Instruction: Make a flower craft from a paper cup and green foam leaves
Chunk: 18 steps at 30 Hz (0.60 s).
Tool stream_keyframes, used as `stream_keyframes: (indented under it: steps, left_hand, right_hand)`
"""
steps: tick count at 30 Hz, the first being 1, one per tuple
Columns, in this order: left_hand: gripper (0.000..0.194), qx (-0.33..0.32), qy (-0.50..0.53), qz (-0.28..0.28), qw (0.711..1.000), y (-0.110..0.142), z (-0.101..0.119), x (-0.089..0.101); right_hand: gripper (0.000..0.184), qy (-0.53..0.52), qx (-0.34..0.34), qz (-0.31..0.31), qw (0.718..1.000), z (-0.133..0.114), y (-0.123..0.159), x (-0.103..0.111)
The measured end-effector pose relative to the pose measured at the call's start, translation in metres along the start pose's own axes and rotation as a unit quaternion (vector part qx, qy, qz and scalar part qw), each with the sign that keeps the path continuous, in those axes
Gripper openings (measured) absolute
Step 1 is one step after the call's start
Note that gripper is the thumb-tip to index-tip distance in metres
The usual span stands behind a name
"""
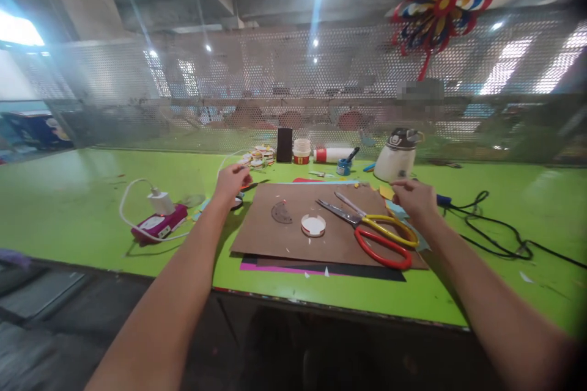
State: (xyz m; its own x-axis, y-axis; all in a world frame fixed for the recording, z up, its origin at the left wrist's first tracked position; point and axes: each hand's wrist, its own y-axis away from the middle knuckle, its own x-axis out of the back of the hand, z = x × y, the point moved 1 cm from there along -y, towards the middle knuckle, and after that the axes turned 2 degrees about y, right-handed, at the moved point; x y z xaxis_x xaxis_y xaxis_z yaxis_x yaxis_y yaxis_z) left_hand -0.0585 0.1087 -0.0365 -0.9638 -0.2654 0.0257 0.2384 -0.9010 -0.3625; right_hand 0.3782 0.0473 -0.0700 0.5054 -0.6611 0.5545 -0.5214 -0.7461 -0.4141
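My left hand (233, 183) is at the left rear corner of a brown cardboard sheet (266, 241), its fingers curled beside a small orange and black tool; anything inside them is too small to name. At the sheet's right rear, my right hand (416, 198) has its fingertips pressed together near a yellow paper scrap (386, 192); I cannot make out what they hold. On the cardboard lie scissors (358, 220) with one yellow and one red handle, blades pointing left. A round white lid-like piece (313, 225) and a grey half-round piece (281, 212) lie left of them.
A purple power strip (162, 223) with a white charger (160, 201) sits left. Behind stand a dark phone-like slab (284, 145), a jar (301, 151), a blue pot (343, 166) and a white kettle (395, 156). Black cord (499, 229) loops at right. A mesh screen (220, 85) rises behind.
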Motion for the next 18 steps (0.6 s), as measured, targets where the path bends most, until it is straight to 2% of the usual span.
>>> stream_keyframes:
  steps: [4,7,10,12,14,18]
  left_hand:
    - [0.018,0.002,-0.084,-0.127,0.988,0.007,-0.001,-0.006]
    - [0.027,-0.006,-0.155,-0.230,0.961,0.014,0.000,-0.009]
    - [0.034,-0.015,-0.217,-0.303,0.928,0.019,-0.002,-0.014]
    - [0.033,-0.025,-0.252,-0.324,0.912,0.023,-0.005,-0.017]
    - [0.032,-0.041,-0.281,-0.335,0.898,0.026,-0.008,-0.021]
    - [0.029,-0.077,-0.314,-0.366,0.873,0.029,-0.010,-0.026]
  right_hand:
    - [0.026,0.029,-0.021,-0.032,0.999,-0.007,0.004,0.002]
    - [0.025,0.039,-0.012,-0.044,0.998,-0.011,0.008,0.000]
    - [0.025,0.033,0.029,-0.074,0.996,-0.022,0.017,-0.001]
    - [0.025,0.020,0.084,-0.119,0.989,-0.037,0.029,0.001]
    - [0.027,0.009,0.162,-0.190,0.968,-0.057,0.047,0.006]
    - [0.037,0.024,0.303,-0.331,0.893,-0.093,0.093,0.018]
